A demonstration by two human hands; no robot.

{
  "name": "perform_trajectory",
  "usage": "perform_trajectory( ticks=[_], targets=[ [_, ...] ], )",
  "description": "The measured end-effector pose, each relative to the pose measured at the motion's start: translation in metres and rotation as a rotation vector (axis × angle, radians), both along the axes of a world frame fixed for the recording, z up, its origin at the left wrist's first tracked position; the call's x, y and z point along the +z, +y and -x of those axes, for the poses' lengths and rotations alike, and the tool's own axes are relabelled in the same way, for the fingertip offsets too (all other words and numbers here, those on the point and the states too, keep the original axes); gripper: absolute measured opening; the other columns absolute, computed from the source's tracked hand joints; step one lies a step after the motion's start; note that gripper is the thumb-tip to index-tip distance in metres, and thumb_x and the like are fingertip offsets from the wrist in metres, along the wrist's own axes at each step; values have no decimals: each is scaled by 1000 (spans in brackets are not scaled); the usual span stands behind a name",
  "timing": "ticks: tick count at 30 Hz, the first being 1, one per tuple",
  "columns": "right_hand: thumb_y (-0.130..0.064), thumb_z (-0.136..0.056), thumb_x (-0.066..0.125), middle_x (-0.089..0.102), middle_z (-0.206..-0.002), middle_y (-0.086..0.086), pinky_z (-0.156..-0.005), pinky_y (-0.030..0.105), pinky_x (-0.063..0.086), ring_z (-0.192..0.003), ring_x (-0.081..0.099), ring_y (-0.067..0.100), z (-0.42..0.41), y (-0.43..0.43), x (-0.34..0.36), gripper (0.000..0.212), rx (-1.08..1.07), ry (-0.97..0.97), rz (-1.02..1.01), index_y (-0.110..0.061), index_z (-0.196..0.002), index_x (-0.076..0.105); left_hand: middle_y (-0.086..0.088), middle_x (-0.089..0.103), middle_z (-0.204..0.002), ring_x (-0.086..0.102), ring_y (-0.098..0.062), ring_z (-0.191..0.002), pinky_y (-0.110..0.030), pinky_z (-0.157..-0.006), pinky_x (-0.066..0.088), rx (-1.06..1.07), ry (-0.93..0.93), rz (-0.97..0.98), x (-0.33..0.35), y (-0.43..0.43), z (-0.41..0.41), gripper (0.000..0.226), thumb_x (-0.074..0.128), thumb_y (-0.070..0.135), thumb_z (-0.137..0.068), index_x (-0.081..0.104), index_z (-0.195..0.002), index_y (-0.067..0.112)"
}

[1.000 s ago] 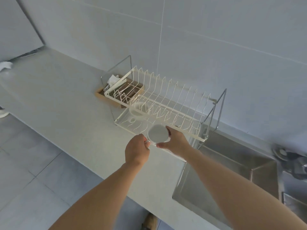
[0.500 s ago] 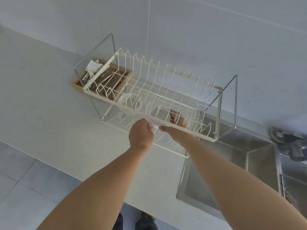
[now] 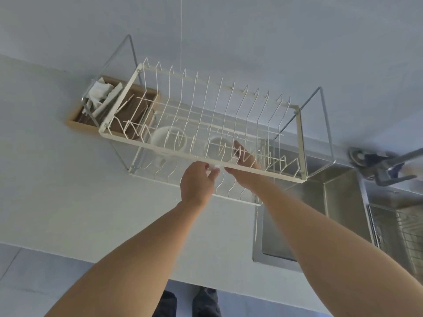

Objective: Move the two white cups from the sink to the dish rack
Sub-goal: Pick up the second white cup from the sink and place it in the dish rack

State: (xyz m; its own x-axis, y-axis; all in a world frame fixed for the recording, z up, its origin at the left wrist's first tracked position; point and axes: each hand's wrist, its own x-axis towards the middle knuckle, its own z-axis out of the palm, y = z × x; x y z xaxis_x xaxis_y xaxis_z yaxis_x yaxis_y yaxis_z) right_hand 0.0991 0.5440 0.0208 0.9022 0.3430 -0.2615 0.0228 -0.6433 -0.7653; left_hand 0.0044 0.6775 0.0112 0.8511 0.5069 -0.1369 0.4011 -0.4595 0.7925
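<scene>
Two white cups [image 3: 169,140] low in the dish rack [image 3: 240,167] at frame centre, the right one [image 3: 219,145] flanked by loosely spread hands, left hand [image 3: 197,182] and right hand [image 3: 245,156]: likely to tip between wires if bumped while withdrawing.

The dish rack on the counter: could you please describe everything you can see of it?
The dish rack is cream-white coated wire on a bare metal frame, standing on the pale counter left of the steel sink. Upright prongs line its back and front. Two white cups sit inside: the left cup untouched, the right cup between the left hand and right hand, which reaches among the wires.
</scene>
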Motion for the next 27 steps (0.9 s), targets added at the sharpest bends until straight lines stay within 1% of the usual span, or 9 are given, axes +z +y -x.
perform_trajectory(
  ticks=[1, 2, 5, 7, 10, 14, 21, 24, 27],
  targets=[
    [-16, -92, 72, 47, -149, 0, -103, 36, 39, -117, 51, 21, 4, 0, 1, 81, -39, 20, 13, -27, -158, 27, 0, 70, -105, 65, -21, -97, -37, -87, 50, -18, -3, -8, 0, 4, 4, 30, 67, 39, -92, 68, -105, 12],
    [-17, -92, 71, 50, -143, -1, -101, 35, 40, -113, 52, 22, 9, 0, 3, 77, -82, 35, 19, -27, -157, 30, -1, 69, -105, 65, -22, -96, -37, -86, 50, -35, 1, -21, 0, 8, 9, 32, 68, 40, -91, 66, -107, 12],
    [-19, -94, 68, 54, -139, 5, -98, 29, 40, -123, 54, 22, 27, 1, 9, 60, -193, 2, 52, -22, -148, 43, 0, 68, -103, 65, -24, -93, -35, -79, 49, -71, 1, -75, -1, 27, 30, 32, 68, 41, -90, 64, -106, 13],
    [-18, -95, 66, 56, -138, 5, -91, 23, 38, -115, 56, 18, 42, 4, 14, 48, -255, -35, 51, -17, -140, 51, 0, 67, -101, 65, -25, -91, -35, -76, 49, -80, -29, -113, -1, 44, 46, 30, 67, 39, -90, 64, -106, 14],
    [-23, -93, 67, 65, -113, 7, -81, 32, 48, -94, 62, 20, 60, 12, 19, 26, -334, -82, 105, -12, -116, 61, -1, 65, -99, 64, -24, -88, -36, -74, 51, -47, -77, -167, 1, 73, 67, 28, 67, 38, -90, 64, -106, 14],
    [-35, -92, 68, 67, -99, 3, -73, 27, 39, -88, 60, 19, 74, 27, 16, 34, -397, -93, 140, -10, -115, 65, -3, 61, -100, 61, -25, -91, -37, -73, 52, 28, -111, -215, 3, 108, 79, 30, 68, 34, -89, 63, -109, 13],
    [-49, -82, 75, 67, -91, 3, -71, 30, 41, -86, 61, 23, 80, 60, 2, 45, -493, -95, 101, -10, -103, 63, -10, 64, -108, 63, -30, -91, -37, -75, 50, 32, -76, -220, -3, 135, 62, 41, 67, 36, -91, 62, -118, 7],
    [-56, -79, 74, 67, -93, 2, -72, 30, 41, -88, 61, 23, 79, 69, -11, 54, -528, -113, 111, -10, -105, 63, -11, 72, -101, 68, -29, -91, -41, -74, 55, 0, -123, -230, -9, 135, 50, 30, 63, 36, -94, 69, -107, 9],
    [-57, -80, 74, 68, -95, 3, -73, 31, 44, -88, 62, 23, 78, 74, -19, 58, -556, -136, 115, -9, -110, 63, -7, 76, -85, 70, -26, -79, -38, -67, 55, -7, -170, -233, -12, 135, 45, 24, 63, 34, -94, 74, -94, 13]
  ],
)
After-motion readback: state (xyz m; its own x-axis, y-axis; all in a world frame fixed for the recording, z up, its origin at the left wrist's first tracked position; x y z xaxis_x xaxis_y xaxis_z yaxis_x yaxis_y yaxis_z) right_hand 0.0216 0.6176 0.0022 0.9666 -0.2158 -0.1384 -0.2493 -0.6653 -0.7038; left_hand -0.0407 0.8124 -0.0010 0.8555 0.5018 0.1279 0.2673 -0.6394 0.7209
